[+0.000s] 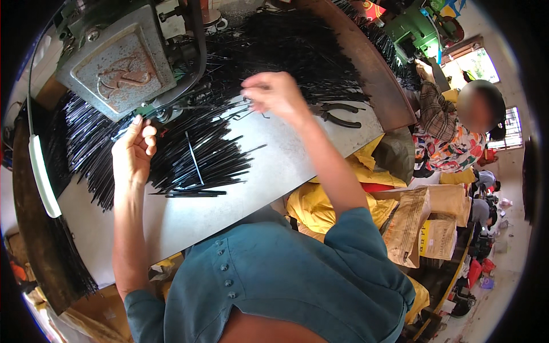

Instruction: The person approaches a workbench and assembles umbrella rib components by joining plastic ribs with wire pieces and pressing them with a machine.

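Presently: left hand (132, 150), thumb and fingers nearly together just beside the metal machine head (120, 71), grip unclear; right hand (275, 94), fingers curled, blurred, any hold undeterminable. Black rods (220, 164), heaped right of the left hand: probably light, stiff, slick; best pinched near one end.

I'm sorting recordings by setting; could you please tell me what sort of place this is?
Probably a factory workshop: a worn metal machine stands over the table, thin black rods lie in heaps, and a co-worker is by a green machine.
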